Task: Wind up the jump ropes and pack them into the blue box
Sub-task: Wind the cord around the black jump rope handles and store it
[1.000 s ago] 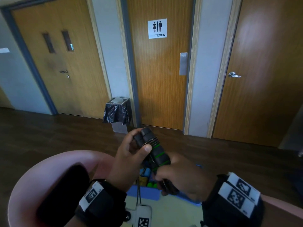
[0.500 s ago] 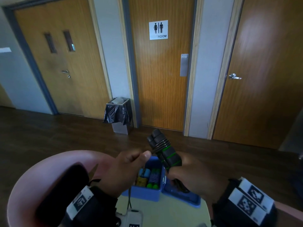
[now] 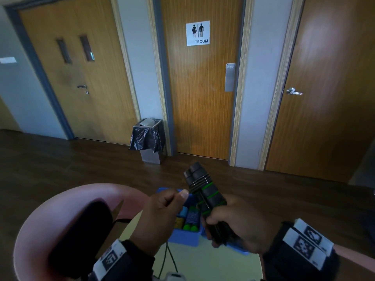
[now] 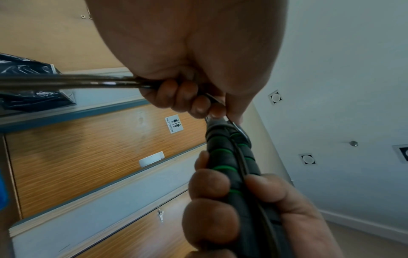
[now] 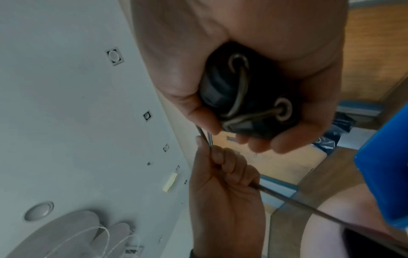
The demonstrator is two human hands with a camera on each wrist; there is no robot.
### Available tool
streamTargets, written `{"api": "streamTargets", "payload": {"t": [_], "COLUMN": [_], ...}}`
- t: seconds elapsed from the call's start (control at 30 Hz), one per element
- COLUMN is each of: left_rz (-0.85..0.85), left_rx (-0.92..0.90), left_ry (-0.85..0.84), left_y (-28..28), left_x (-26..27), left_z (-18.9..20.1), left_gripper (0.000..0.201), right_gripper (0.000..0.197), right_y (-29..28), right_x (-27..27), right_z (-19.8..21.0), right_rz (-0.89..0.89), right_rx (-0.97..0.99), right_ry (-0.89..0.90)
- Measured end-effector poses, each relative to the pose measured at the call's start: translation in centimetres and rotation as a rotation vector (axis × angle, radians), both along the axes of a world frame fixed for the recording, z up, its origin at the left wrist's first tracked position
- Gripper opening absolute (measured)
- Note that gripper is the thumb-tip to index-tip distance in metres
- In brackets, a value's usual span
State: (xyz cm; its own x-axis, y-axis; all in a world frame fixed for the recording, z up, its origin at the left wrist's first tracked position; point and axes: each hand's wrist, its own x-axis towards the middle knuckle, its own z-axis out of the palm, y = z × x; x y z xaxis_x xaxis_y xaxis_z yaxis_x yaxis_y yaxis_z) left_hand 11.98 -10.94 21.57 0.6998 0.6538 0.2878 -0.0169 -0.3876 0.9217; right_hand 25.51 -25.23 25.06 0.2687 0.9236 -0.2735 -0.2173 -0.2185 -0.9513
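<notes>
My right hand (image 3: 229, 224) grips the lower part of two black jump rope handles with green rings (image 3: 205, 191), held side by side and tilted up to the left; they show too in the left wrist view (image 4: 232, 157) and end-on in the right wrist view (image 5: 247, 97). Several turns of thin dark rope (image 3: 199, 180) wrap the handles near their top. My left hand (image 3: 162, 211) pinches the rope (image 4: 66, 83) in a fist just left of the handles. Below both hands stands the open blue box (image 3: 182, 236) with colourful items inside.
The box stands on a pale yellow round table (image 3: 203, 262). A pink chair back (image 3: 60, 203) curves at lower left. Beyond lie dark wooden floor, a small bin with a black bag (image 3: 148, 138) and three wooden doors.
Both hands dropped and drew apart. The left hand let go of the handles' top, closed into a fist on the rope and pulled it left. The blue box came into view.
</notes>
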Motion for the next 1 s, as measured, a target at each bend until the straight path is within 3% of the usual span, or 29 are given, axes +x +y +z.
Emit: {"api": "streamTargets", "payload": {"t": [0.1, 0.2, 0.33, 0.47, 0.57, 0.73, 0.83, 0.93, 1.0], "left_rz": [-0.024, -0.036, -0.034, -0.009, -0.021, -0.066, -0.237, -0.378, -0.382], "left_rx": [-0.017, -0.021, -0.022, 0.092, 0.073, -0.158, -0.424, -0.566, -0.564], "left_ry": [-0.029, -0.050, -0.042, -0.073, -0.081, -0.159, -0.274, -0.317, -0.356], "left_y": [-0.3, -0.7, -0.9, -0.7, -0.4, -1.4, -2.3, -2.4, -2.1], "left_x": [0.3, 0.5, 0.8, 0.6, 0.5, 1.2, 1.8, 2.2, 2.6], "left_z": [0.2, 0.5, 0.9, 1.0, 0.7, 0.3, 0.5, 1.5, 2.0], "left_gripper": [0.074, 0.060, 0.056, 0.065, 0.068, 0.061, 0.054, 0.069, 0.079], "right_gripper": [0.056, 0.053, 0.049, 0.058, 0.058, 0.045, 0.035, 0.037, 0.039], "right_y": [-0.3, -0.6, -0.8, -1.2, -1.2, -1.2, -1.2, -0.8, 0.0], "right_x": [0.0, 0.0, 0.1, 0.6, 0.7, 0.5, 0.2, -0.3, -0.5], "right_z": [0.0, 0.1, 0.1, 0.0, -0.2, 0.1, 0.3, 0.4, 0.3], "right_rz": [0.091, 0.144, 0.189, 0.203, 0.181, 0.246, 0.339, 0.380, 0.414], "right_rx": [0.039, 0.081, 0.103, 0.106, 0.083, 0.119, 0.175, 0.225, 0.265], "right_ry": [0.185, 0.280, 0.308, 0.288, 0.271, 0.383, 0.571, 0.646, 0.640]}}
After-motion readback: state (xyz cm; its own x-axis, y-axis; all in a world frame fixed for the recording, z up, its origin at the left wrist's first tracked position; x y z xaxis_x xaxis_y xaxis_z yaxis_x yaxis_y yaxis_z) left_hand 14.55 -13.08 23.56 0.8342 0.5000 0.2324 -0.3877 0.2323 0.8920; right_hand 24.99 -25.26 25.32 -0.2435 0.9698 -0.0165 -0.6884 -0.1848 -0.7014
